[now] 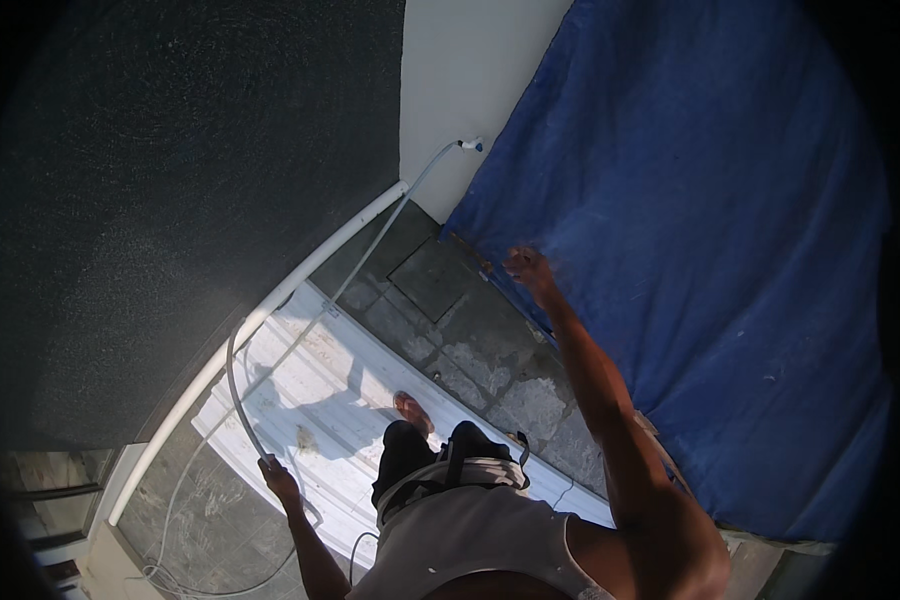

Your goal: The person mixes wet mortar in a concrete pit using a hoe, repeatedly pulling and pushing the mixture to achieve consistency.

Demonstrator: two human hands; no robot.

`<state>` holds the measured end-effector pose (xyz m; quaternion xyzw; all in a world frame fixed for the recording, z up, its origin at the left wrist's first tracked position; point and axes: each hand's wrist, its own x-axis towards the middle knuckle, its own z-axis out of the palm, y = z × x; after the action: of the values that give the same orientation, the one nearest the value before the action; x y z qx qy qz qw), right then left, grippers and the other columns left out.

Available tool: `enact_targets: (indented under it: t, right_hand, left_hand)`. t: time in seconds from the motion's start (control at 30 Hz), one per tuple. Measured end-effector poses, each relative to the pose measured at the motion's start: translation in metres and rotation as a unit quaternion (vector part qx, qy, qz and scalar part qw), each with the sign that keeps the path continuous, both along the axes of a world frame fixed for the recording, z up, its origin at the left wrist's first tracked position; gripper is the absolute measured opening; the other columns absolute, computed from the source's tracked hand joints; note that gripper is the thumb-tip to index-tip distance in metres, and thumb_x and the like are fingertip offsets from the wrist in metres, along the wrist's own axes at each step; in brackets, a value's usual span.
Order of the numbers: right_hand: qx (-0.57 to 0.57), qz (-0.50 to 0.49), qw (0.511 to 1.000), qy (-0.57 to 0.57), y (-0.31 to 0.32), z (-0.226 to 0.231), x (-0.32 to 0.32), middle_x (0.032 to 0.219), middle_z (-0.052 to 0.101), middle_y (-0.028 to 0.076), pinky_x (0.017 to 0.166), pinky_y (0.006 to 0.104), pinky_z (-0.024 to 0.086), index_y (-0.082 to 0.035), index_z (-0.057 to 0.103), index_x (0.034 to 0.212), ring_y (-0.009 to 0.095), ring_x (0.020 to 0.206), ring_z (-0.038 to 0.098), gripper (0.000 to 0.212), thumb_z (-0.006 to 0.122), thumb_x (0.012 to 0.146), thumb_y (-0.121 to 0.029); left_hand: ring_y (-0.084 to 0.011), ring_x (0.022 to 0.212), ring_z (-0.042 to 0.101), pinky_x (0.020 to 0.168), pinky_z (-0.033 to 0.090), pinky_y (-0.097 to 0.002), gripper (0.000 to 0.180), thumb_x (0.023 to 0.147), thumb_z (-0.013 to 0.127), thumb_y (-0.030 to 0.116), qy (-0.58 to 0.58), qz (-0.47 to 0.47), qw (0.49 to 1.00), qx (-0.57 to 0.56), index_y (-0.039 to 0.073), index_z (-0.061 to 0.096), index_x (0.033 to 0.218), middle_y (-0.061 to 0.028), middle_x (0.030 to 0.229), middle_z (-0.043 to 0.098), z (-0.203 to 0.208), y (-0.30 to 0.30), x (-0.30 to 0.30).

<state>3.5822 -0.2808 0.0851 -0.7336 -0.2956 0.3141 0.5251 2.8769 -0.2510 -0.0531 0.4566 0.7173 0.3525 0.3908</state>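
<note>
My left hand (282, 482) is closed around a thin grey hose (242, 400), at the lower left. From that hand the hose bends up towards the white pipe along the foot of the dark wall. My right arm is stretched forward, and my right hand (528, 270) is in front of the blue tarpaulin (690, 200), near its left edge. Its fingers are small and blurred, so whether they touch or hold the cloth does not show. A pale hose (395, 215) runs from a wall tap (472, 146) with a blue handle down past my left side.
A dark, speckled wall (190, 200) rises at the left, with the white pipe (255, 315) along its base. White ribbed sheets (320, 370) lie underfoot, my bare foot (412, 410) on them. Worn grey tiles (460, 365) with a square cover (428, 278) lie beyond. Loose hose loops trail at lower left.
</note>
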Motion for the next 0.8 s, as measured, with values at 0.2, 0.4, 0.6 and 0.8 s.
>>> enact_targets:
  t: [0.2,0.4,0.6,0.8]
  right_hand:
    - [-0.101,-0.069,0.973,0.196,0.063,-0.022,0.108,0.123,0.062,0.016,0.094,0.0461,0.048,-0.004,0.051,0.133,0.029,0.109,0.059,0.055,0.05,0.099,-0.048]
    - [-0.102,-0.008,0.97,0.22,0.211,-0.084,0.196,0.125,0.06,0.017,0.097,0.0476,0.045,-0.005,0.045,0.139,0.03,0.108,0.058,0.06,0.044,0.1,-0.051]
    - [-0.032,-0.192,0.863,0.467,0.361,-0.13,0.256,0.128,0.057,0.019,0.083,0.047,0.05,-0.004,0.042,0.138,0.032,0.099,0.059,0.065,0.038,0.1,-0.057]
    - [-0.073,-0.247,0.837,0.482,0.357,-0.195,0.322,0.102,0.059,0.015,0.069,0.0428,0.048,-0.006,0.048,0.117,0.026,0.083,0.056,0.061,0.035,0.096,-0.062]
  left_hand:
    - [-0.0311,0.072,0.047,0.067,0.041,-0.0453,0.031,0.102,0.045,0.032,0.077,-0.015,0.996,-0.039,0.001,0.05,0.103,-0.0181,0.08,0.052,0.0,0.011,0.127]
    - [-0.0147,0.065,0.039,0.058,0.035,-0.0328,0.042,0.101,0.048,0.043,0.07,0.039,0.996,-0.038,0.001,0.05,0.103,-0.0037,0.071,0.041,0.036,-0.011,0.13]
    - [-0.0159,0.068,0.05,0.061,0.042,-0.0293,0.053,0.102,0.05,0.043,0.116,0.253,0.96,-0.021,-0.002,0.046,0.13,-0.0055,0.081,0.054,0.092,-0.087,0.159]
    - [-0.0044,0.048,0.03,0.042,0.022,-0.0239,0.05,0.101,0.051,0.046,0.089,0.329,0.934,-0.105,0.003,0.048,0.125,0.0052,0.064,0.035,0.146,-0.104,0.28]
